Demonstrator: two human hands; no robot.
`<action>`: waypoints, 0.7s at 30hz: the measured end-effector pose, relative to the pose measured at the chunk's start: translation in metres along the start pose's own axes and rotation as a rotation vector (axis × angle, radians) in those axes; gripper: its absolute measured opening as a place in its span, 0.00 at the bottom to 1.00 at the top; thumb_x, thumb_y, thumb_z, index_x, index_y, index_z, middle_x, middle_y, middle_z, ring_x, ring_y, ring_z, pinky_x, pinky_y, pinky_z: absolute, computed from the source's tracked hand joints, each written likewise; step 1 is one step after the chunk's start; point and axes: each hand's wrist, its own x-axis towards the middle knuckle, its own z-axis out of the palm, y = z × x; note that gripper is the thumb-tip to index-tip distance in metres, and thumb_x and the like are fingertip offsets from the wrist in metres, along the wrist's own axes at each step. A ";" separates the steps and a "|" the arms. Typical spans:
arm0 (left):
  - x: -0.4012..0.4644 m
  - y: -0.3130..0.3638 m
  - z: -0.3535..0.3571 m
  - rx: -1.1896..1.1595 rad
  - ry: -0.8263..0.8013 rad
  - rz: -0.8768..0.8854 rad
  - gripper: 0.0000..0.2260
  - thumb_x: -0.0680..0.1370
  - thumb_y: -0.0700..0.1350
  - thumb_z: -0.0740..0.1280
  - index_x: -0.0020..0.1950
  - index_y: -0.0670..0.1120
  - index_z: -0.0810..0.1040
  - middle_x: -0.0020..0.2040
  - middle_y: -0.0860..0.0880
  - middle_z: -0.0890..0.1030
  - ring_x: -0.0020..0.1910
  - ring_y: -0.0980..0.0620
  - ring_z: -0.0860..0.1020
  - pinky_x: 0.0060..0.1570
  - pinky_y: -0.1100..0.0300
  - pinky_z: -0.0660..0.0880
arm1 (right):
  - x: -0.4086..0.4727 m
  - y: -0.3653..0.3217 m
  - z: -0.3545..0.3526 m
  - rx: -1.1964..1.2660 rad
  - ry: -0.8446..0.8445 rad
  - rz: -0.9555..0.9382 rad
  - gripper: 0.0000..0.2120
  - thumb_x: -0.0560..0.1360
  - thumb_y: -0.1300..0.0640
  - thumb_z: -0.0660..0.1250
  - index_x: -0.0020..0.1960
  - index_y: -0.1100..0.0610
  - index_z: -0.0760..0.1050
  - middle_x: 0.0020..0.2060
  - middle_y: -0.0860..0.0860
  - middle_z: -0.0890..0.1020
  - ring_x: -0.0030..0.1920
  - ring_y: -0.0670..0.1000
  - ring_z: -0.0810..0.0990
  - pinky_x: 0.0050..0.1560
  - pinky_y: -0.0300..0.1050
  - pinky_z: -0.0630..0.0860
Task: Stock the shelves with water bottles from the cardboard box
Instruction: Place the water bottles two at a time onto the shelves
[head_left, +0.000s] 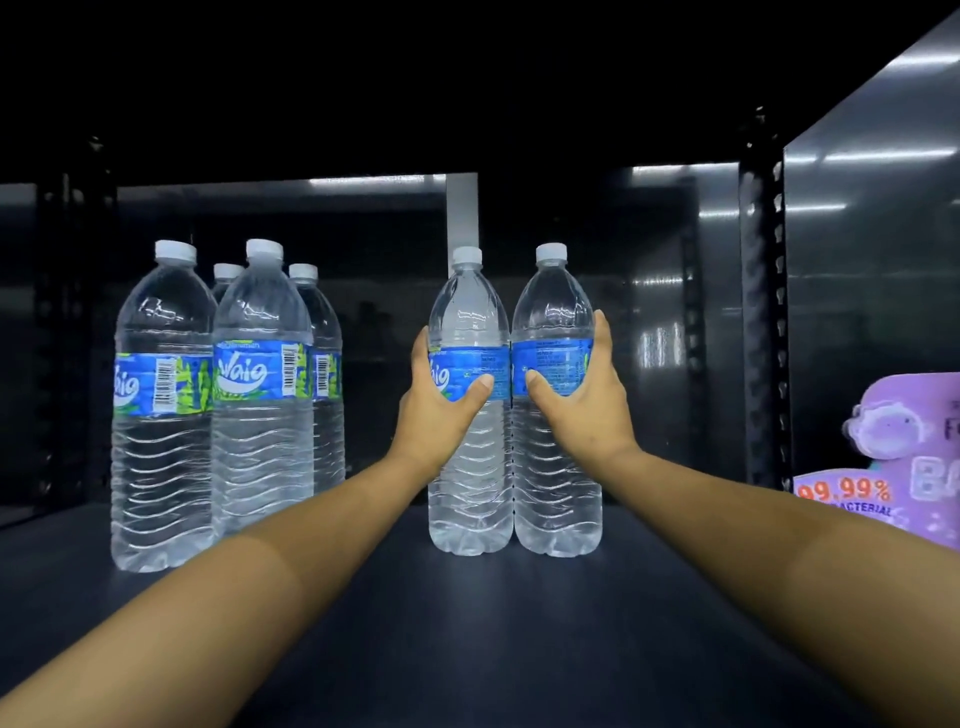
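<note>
bottles already stocked stand at the left of the dark shelf (467, 623): a cluster of four stocked bottles (234, 395), two in front and two partly hidden behind, all upright with white caps and blue-green labels. moving right, the left hand (441, 410) wraps its fingers and thumb round the label band of the left held bottle (470, 467). touching that one, side by side, is the right held bottle (556, 467), gripped at the same height by the right hand (582, 400), thumb in front, fingers curled behind. both bottles are upright, and their bases look to be on or just above the shelf surface; which one i cannot tell. further right is a black slotted upright (763, 312), and beyond it a purple package (893, 457) at the edge of view. the cardboard box is not in view.

the step in hand looks like setting this pair down in a new spot, well apart from the cluster. the next move probably calls for seating both bases flat, perhaps sliding the pair leftward toward the others, then loosening both grips without tipping either bottle.
</note>
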 end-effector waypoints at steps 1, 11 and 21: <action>0.002 -0.002 0.001 -0.002 -0.003 -0.003 0.37 0.75 0.50 0.72 0.78 0.55 0.53 0.55 0.61 0.79 0.52 0.66 0.79 0.54 0.64 0.74 | 0.002 0.002 0.002 -0.004 0.000 0.004 0.47 0.71 0.42 0.70 0.77 0.38 0.40 0.66 0.51 0.73 0.62 0.52 0.76 0.61 0.52 0.74; 0.019 -0.022 0.006 0.014 -0.071 0.000 0.38 0.76 0.53 0.71 0.78 0.57 0.51 0.54 0.62 0.79 0.54 0.58 0.81 0.60 0.54 0.76 | 0.019 0.020 0.017 -0.024 0.024 -0.001 0.47 0.72 0.44 0.70 0.78 0.41 0.41 0.64 0.53 0.72 0.56 0.51 0.76 0.56 0.48 0.74; 0.036 -0.042 0.006 0.050 -0.161 -0.014 0.38 0.75 0.59 0.69 0.77 0.58 0.49 0.58 0.56 0.80 0.55 0.55 0.81 0.61 0.48 0.77 | 0.026 0.026 0.023 -0.032 -0.002 -0.003 0.46 0.74 0.44 0.70 0.79 0.42 0.40 0.69 0.53 0.68 0.55 0.46 0.69 0.55 0.44 0.69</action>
